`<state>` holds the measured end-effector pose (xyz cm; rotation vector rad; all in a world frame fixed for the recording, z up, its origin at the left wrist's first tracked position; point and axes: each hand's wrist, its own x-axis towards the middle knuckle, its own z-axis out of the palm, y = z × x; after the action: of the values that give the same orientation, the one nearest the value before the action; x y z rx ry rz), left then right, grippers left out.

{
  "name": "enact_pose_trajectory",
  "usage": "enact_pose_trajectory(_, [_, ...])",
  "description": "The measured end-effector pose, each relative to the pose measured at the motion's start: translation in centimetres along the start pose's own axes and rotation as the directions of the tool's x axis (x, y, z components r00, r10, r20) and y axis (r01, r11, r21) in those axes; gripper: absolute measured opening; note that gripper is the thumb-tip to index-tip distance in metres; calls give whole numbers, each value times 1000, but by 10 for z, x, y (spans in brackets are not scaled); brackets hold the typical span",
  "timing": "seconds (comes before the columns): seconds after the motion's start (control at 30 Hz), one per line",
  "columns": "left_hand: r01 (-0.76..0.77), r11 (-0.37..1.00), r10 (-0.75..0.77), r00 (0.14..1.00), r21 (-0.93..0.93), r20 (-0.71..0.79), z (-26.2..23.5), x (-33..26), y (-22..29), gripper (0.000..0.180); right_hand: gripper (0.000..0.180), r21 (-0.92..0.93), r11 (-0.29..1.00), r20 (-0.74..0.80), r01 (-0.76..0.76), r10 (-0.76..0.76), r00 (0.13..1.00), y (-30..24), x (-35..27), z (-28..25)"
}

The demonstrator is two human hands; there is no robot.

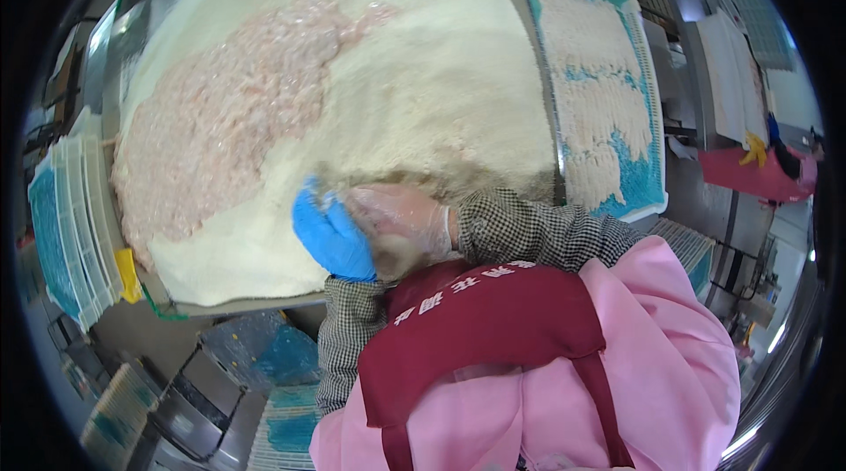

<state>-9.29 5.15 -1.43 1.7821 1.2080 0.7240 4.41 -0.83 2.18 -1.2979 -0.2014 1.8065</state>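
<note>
Both my hands meet at the near edge of a broad heap of pale powder [423, 92]. My left hand [335, 235], in a blue glove, has its fingers bent in toward the other hand; the fingertips are a little blurred. My right hand [401, 214], in a clear, powder-dusted glove, lies against it with fingers pressed together. Whatever is between the palms is hidden. Beyond them, on the left part of the powder, spreads a large mass of wet pink raw meat pieces [238, 88]. Powder near my right wrist looks darker and lumpier.
Right of the powder table stands a teal-lined tray [636, 173] with rows of powder-coated strips [589, 88]. White stacked trays [88, 215] stand at the left edge, a yellow piece [129, 275] beside them. A person [758, 173] with a yellow glove is at far right.
</note>
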Motion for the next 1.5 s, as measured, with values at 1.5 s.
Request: enact_pose_trajectory(1.5, [-50, 995, 36, 987, 87, 158, -41, -2, 9, 27, 30, 427, 844, -235, 324, -242, 941, -13, -68, -77])
